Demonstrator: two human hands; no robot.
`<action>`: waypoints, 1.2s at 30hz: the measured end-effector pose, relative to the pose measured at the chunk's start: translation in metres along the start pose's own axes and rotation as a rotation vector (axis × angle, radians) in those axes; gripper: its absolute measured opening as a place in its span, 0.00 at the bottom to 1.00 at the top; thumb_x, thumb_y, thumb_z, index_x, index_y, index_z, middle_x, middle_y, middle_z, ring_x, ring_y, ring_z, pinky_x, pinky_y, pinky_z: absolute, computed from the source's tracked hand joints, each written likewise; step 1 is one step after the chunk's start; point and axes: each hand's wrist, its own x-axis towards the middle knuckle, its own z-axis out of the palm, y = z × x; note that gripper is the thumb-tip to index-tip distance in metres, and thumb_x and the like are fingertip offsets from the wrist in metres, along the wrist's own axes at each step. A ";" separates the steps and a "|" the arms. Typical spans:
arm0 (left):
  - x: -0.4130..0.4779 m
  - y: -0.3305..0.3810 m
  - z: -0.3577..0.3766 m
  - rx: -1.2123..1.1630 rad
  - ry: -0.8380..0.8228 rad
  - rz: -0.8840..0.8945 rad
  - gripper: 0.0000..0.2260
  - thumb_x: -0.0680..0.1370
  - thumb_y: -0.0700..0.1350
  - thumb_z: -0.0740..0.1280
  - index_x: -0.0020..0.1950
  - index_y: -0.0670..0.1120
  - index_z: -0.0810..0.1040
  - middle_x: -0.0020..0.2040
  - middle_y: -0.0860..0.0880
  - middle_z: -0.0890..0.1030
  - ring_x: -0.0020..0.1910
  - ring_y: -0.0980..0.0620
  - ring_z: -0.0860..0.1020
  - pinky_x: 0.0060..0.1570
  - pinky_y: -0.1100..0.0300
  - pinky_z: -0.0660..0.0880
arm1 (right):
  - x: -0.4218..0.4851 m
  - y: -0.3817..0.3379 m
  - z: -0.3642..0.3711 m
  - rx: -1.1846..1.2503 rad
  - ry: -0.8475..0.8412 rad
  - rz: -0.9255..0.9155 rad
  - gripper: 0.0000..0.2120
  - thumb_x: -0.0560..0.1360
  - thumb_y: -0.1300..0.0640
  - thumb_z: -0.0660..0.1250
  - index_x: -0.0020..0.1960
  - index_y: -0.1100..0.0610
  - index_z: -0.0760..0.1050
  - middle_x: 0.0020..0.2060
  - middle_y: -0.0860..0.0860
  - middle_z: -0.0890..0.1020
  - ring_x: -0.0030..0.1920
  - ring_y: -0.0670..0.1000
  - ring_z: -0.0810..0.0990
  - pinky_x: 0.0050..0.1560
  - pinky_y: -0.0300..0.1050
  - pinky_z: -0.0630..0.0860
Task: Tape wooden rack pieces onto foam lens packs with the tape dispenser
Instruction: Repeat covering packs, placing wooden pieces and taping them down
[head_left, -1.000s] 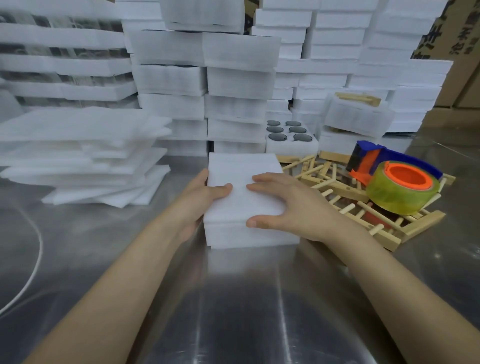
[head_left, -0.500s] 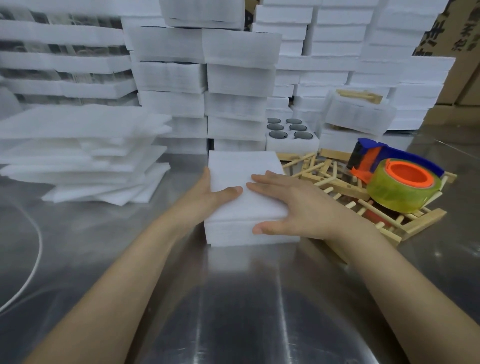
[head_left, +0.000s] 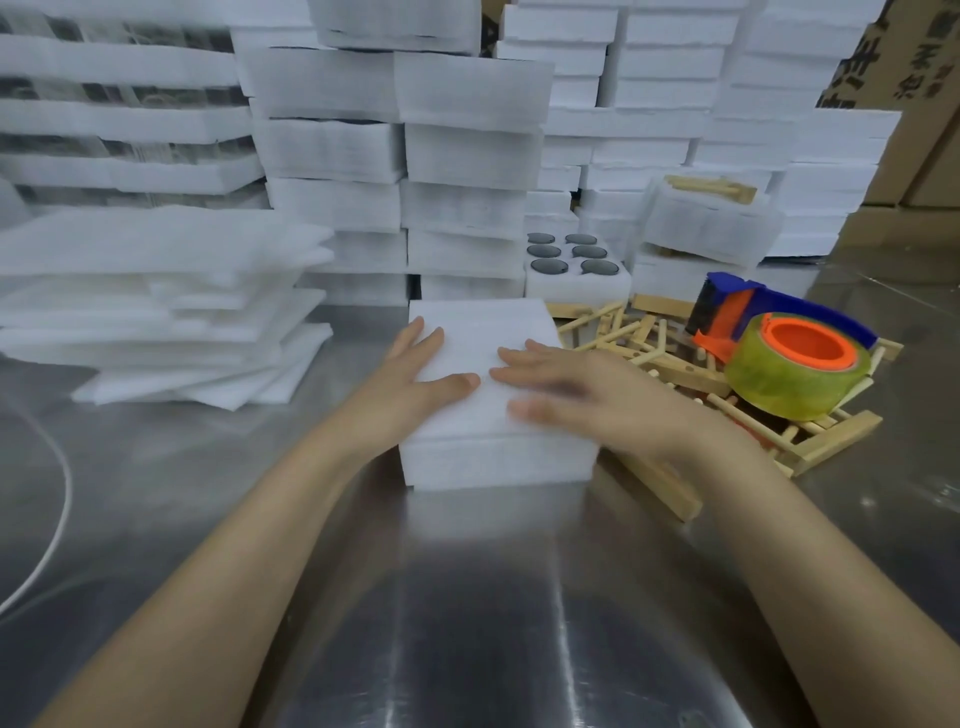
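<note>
The left hand (head_left: 410, 379) and right hand (head_left: 582, 397) lay flat on the foam pack (head_left: 483, 332), gripping nothing. Next, likely, a wooden rack piece (head_left: 831, 440) needed grabbing.

Blurred, covered or cut off around the foam pack (head_left: 483, 338)

Smeared by motion on its top right: right hand (head_left: 587, 395), finger outlines not sharp. Just right of it, partly buried under the tape dispenser (head_left: 795, 369) and the forearm: wooden rack pieces (head_left: 644, 343). Far left of it, cut by the picture edge: white cable (head_left: 66, 493). Far behind it to the right, cropped and not readable: print on cardboard boxes (head_left: 883, 62).
</note>
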 end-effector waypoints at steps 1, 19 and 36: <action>0.000 0.000 -0.001 -0.008 0.000 0.001 0.33 0.74 0.58 0.68 0.77 0.57 0.59 0.75 0.70 0.49 0.67 0.70 0.55 0.63 0.65 0.55 | -0.002 0.002 -0.005 0.203 0.064 0.059 0.20 0.77 0.34 0.58 0.64 0.38 0.76 0.60 0.26 0.73 0.62 0.27 0.67 0.63 0.28 0.62; 0.002 -0.002 -0.003 0.025 -0.023 -0.012 0.36 0.72 0.61 0.69 0.77 0.58 0.58 0.75 0.71 0.48 0.65 0.70 0.56 0.61 0.65 0.55 | -0.013 0.035 -0.027 -0.214 -0.086 0.523 0.09 0.69 0.47 0.72 0.42 0.53 0.81 0.42 0.51 0.84 0.43 0.51 0.82 0.50 0.50 0.81; 0.005 -0.003 -0.003 0.008 -0.028 -0.017 0.41 0.70 0.61 0.72 0.78 0.57 0.57 0.74 0.72 0.47 0.66 0.71 0.55 0.63 0.63 0.57 | 0.005 -0.009 0.003 0.028 0.320 -0.057 0.19 0.76 0.68 0.61 0.62 0.56 0.79 0.62 0.43 0.77 0.63 0.37 0.71 0.56 0.17 0.59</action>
